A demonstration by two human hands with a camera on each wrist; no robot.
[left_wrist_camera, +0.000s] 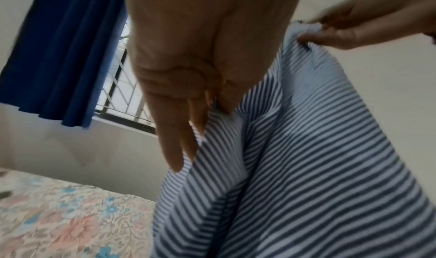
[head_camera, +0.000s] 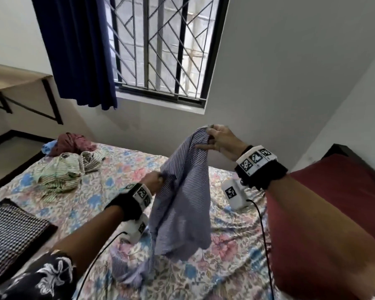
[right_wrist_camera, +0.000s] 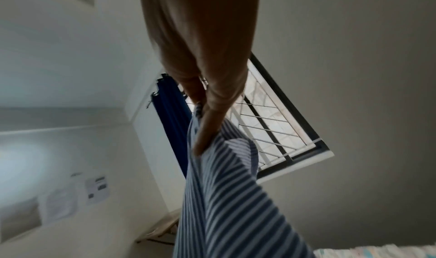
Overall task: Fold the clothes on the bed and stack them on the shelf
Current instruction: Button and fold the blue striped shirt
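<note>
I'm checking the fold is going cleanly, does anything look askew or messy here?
The blue striped shirt hangs lopsided: the right hand pinches it high, the left hand lower, and its bottom trails crumpled on the floral bedsheet. A green striped garment and a maroon one lie unfolded.

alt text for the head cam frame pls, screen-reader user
Both hands hold a blue striped shirt up over a floral-sheeted bed: right hand pinching its top, left hand gripping it lower. More crumpled clothes lie beyond, below a barred window.
</note>
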